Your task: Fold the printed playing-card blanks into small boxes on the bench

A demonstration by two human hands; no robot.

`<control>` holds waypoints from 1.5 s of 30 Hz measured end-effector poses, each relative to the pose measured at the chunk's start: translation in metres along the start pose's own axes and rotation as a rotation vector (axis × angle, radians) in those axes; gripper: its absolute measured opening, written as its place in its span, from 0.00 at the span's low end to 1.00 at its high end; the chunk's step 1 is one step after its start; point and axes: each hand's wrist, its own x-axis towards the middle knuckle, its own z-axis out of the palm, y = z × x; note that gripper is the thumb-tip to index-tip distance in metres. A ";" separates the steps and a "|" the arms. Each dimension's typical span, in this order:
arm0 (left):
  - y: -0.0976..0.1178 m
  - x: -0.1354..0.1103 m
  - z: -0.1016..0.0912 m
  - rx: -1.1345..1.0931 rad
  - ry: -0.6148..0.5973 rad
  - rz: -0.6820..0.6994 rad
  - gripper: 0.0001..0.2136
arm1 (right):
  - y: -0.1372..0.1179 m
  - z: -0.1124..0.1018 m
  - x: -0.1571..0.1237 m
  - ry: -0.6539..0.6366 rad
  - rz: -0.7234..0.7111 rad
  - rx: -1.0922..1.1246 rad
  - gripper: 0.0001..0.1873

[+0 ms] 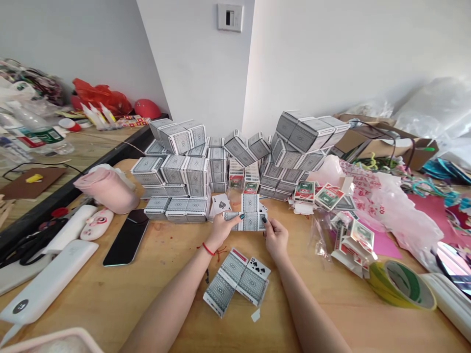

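My left hand (220,229) and my right hand (275,237) both grip a grey patterned card pack (247,221) lying flat on the wooden table (162,274), one hand at each end. A second pack (250,202) stands upright just behind it. An ace of spades card (221,203) lies left of that. Between my forearms lie two more packs (235,283), one with a spade card (258,266) showing on top. A red string circles my left wrist.
A big heap of grey card packs (235,157) lines the wall. A phone (126,237), white power bank (47,282) and pink roll (106,189) sit left. Right are red-green packs (324,195), plastic bags (382,206) and a tape roll (403,284).
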 end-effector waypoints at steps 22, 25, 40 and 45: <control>-0.004 -0.001 -0.004 -0.131 -0.087 -0.071 0.16 | 0.006 0.001 -0.001 -0.066 0.023 0.076 0.19; -0.004 -0.001 -0.005 -0.119 -0.088 -0.066 0.14 | 0.004 0.001 -0.003 -0.044 0.009 0.038 0.18; -0.001 -0.002 -0.004 -0.121 -0.064 0.004 0.18 | 0.001 0.003 -0.004 -0.122 0.093 0.202 0.20; -0.001 -0.003 -0.004 -0.105 -0.039 -0.038 0.17 | -0.003 0.002 -0.005 -0.176 0.120 0.245 0.21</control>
